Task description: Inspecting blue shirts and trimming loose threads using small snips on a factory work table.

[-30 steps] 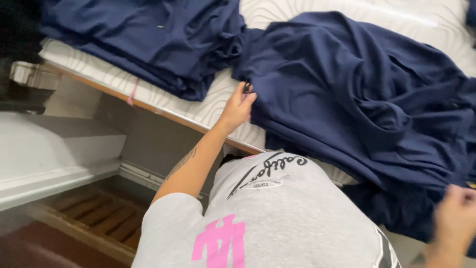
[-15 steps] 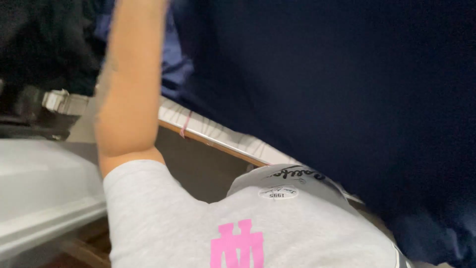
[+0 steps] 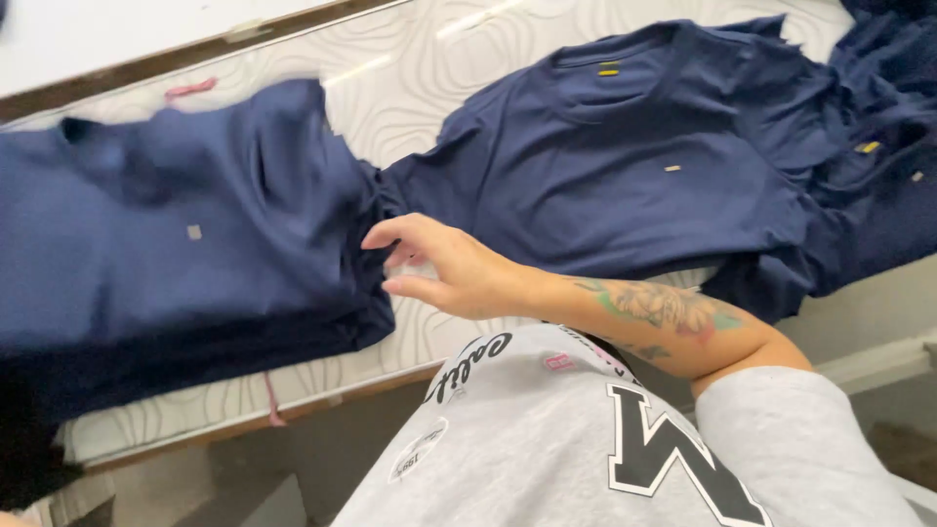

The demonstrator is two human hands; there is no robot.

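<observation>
While the person leaned over the patterned white table (image 3: pixel 410 107), the right hand (image 3: pixel 444 273) hung with its fingers loosely spread and nothing in them, just at the edge of the stack of navy garments (image 3: pixel 166 244) on the left; whether the fingertips touched the cloth I could not tell. The left hand was out of sight, so its state could not be told. A navy T-shirt (image 3: pixel 625 166) lay spread flat beyond the forearm, neckline toward the far side, with more navy shirts (image 3: pixel 878 146) bunched at the far right. The stack looked soft and limp, light sheet by sheet but weightier as a pile; it seemed likely to sag and slide if lifted by one corner, so a hold under the folded near edge, or at both sides of the pile, appeared the surer grip. The stack's lower edge sat close to the table's wooden near rim (image 3: pixel 293 415), with little margin there. Bare tabletop showed between stack and spread shirt and along the far side, which gave some room for shifting cloth.
</observation>
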